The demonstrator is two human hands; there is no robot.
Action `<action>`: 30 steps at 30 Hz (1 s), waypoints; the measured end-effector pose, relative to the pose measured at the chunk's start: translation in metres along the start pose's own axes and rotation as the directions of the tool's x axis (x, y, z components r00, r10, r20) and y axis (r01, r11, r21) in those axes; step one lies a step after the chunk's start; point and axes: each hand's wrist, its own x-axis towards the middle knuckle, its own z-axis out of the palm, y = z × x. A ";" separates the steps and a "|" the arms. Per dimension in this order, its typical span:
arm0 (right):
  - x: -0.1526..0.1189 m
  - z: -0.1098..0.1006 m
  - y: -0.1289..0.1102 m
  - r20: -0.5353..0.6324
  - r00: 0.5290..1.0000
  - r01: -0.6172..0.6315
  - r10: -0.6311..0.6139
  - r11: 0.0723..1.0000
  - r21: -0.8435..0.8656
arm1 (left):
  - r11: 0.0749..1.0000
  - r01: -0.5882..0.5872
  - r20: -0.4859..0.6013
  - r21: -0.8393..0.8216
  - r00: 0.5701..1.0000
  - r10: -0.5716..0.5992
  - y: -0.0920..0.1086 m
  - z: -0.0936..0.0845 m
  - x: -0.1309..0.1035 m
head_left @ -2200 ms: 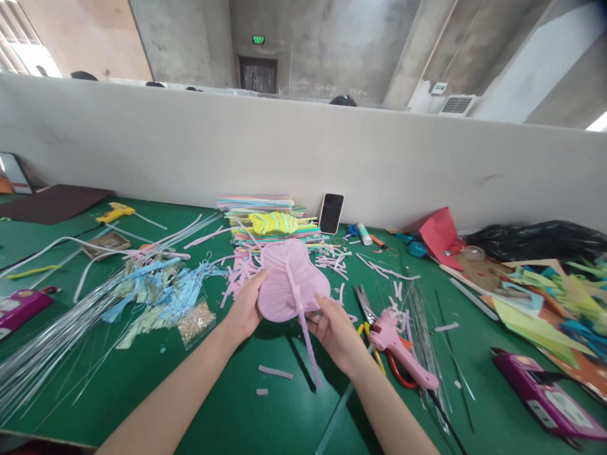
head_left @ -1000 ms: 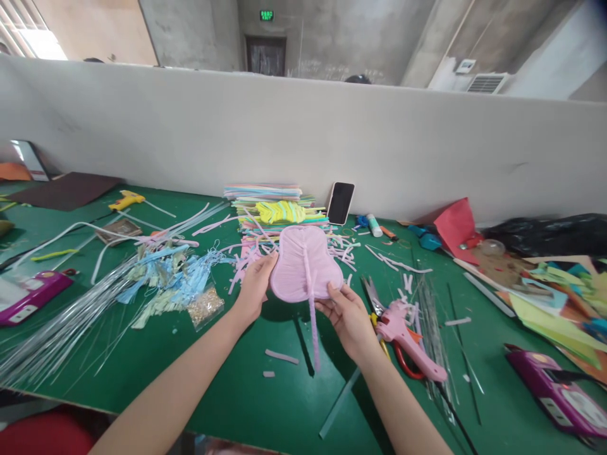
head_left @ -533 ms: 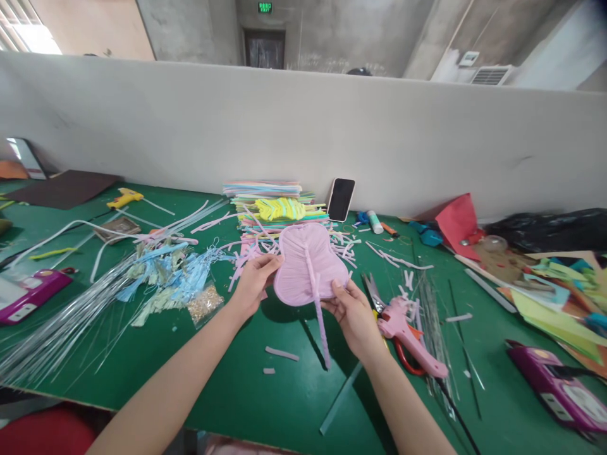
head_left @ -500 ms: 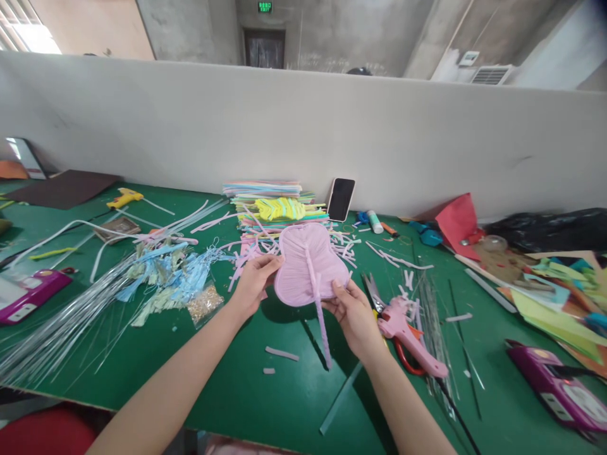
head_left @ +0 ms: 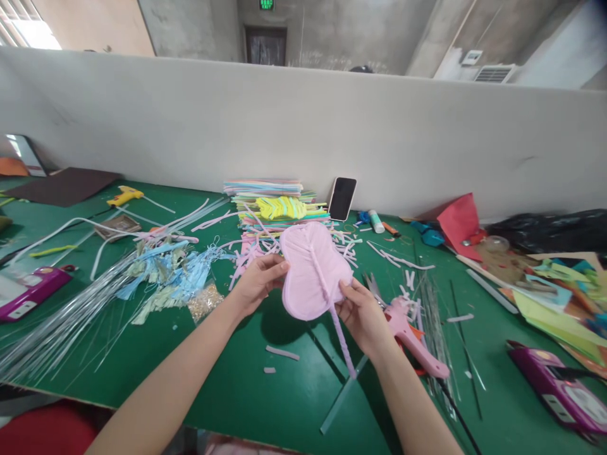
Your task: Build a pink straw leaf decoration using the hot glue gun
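A pink fan-shaped piece (head_left: 310,268), covered in pleated strips with a raised rib and a wrapped stem, is held above the green table. My left hand (head_left: 260,281) pinches its left edge between thumb and fingers. On the lower right edge, near the stem, my right hand (head_left: 363,309) grips it, fingers partly behind. The stem slants down to the right, free of both hands. A pink glue gun (head_left: 412,341) lies just right of my right hand, over scissors (head_left: 372,287) that are partly hidden.
Pipe cleaners (head_left: 260,188) are stacked at the back with a yellow braided piece (head_left: 281,207) on top. A phone (head_left: 342,198) leans on the partition (head_left: 294,126). Silver wires (head_left: 71,322), blue tassels (head_left: 194,272) and a bag of beads (head_left: 205,302) lie left. Coloured scraps (head_left: 559,316) lie right.
The pink fan-shaped piece has tilted and turned, so its stem now points further right and its face shows more evenly. Both hands keep their hold on its edges.
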 end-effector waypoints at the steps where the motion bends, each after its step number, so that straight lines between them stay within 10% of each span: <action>1: 0.000 0.000 0.000 -0.001 1.000 0.000 0.000 1.000 0.002 | 1.000 -0.005 0.006 0.008 1.000 0.005 0.000 0.000 0.000; 18: 0.003 -0.007 -0.008 -0.061 0.991 0.122 -0.123 0.992 -0.011 | 0.969 -0.034 0.129 0.246 0.992 0.002 -0.003 -0.006 0.004; 30: 0.009 -0.005 0.000 -0.218 0.927 0.266 -0.306 0.944 -0.193 | 0.796 -0.034 -0.073 0.605 0.993 0.098 -0.004 0.003 -0.002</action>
